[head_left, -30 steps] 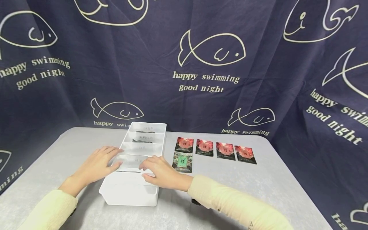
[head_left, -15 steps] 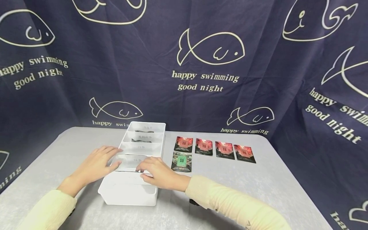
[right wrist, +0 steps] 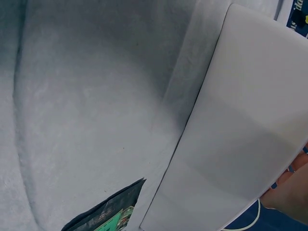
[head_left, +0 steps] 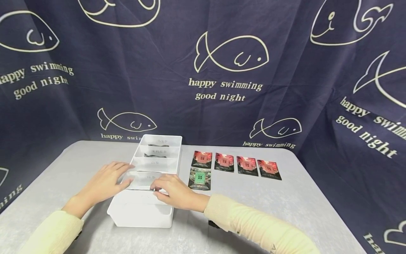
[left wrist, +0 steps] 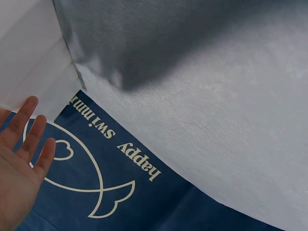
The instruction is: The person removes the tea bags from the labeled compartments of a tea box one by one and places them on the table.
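Observation:
A long white divided box point(head_left: 144, 215) stands on the table, with handwritten labels on its dividers. My left hand point(head_left: 106, 181) is at its left rim, fingers extended; in the left wrist view the hand point(left wrist: 21, 159) shows spread fingers by the box wall point(left wrist: 33, 53). My right hand point(head_left: 176, 192) reaches over the right rim, its bent fingers dipping into a near compartment. A thin dark edge point(head_left: 139, 190) shows there beside the fingertips; whether they pinch it is hidden. Dark packet edges point(head_left: 155, 155) also show in the far compartments.
Right of the box lies a green-and-black tea packet point(head_left: 199, 179). Behind and beside it, several red-and-black tea packets point(head_left: 224, 162) form a row. A dark blue fish-print curtain point(head_left: 177, 116) hangs behind the grey table point(head_left: 253, 208).
The right fingers shift slightly at the near compartment. The left hand keeps its place at the rim. The whole view drifts a little, and the loose packets stay put.

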The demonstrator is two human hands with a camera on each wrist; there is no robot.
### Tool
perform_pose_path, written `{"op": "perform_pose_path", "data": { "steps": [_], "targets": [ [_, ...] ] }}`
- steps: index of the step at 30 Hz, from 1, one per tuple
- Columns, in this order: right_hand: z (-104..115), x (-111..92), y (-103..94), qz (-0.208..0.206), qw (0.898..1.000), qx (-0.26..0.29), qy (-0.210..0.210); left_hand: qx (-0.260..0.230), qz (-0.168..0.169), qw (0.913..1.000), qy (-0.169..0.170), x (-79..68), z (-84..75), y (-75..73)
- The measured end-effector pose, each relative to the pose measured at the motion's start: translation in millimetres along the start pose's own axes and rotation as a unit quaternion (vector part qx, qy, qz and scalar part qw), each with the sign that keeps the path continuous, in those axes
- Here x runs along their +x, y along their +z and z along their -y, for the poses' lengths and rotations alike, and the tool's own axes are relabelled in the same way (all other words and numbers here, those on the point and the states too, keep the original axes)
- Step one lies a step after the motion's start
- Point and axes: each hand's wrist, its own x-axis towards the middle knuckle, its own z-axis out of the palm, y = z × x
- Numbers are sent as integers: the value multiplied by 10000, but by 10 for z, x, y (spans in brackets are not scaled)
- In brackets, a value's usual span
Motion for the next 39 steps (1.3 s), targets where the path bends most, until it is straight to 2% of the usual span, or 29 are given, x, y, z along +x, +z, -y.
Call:
{"op": "perform_pose_path", "data": {
  "steps": [8,22,31,39],
  "targets": [
    [-13,-2,4,-210,9995,233,59,14,-4,10000,14,1,0,-6],
    [-14,8,-10,-761,9952,181,593,-31,13,10000,9,8,-28,-38],
    [-77,23,-51,-1367,9858,393,894,-5,-29,10000,60,6,-24,-30],
    [-139,56,-148,-1903,9748,690,941,4,-60,10000,51,7,-14,-13]
  ]
}}
